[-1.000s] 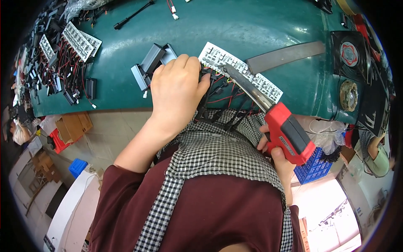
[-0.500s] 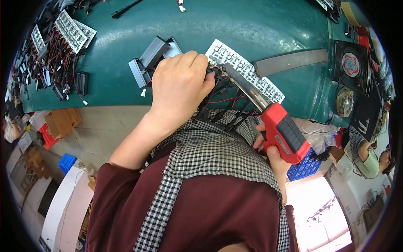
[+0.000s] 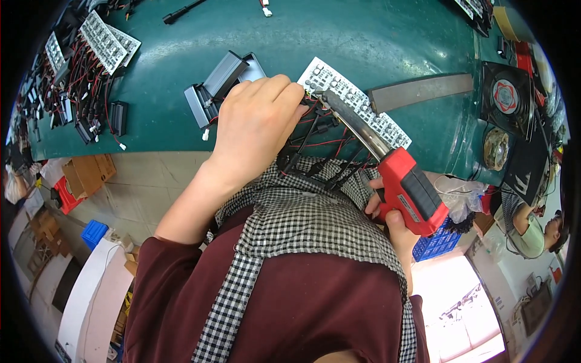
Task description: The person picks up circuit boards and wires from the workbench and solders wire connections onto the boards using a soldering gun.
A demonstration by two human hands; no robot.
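My right hand is wrapped round the handle of a red and black soldering gun. The gun's tip reaches up and left to the left end of a white circuit board strip, close to my left fingertips. My left hand is closed at that same end of the board, back of the hand up; what its fingers pinch is hidden behind them. Black cables with thin red wires hang from the board over the table edge onto my checked apron. Grey and black housings lie just beyond my left hand.
On the green table, a heap of cables with more white boards lies at left. A grey bar lies by the board's right part. Farther right are a black fan and a round amber lump. Another person sits right.
My left hand has shifted slightly, its thumb drawn in, and the black piece by it no longer shows. A black cable there hangs in a different place. The soldering gun has barely moved.
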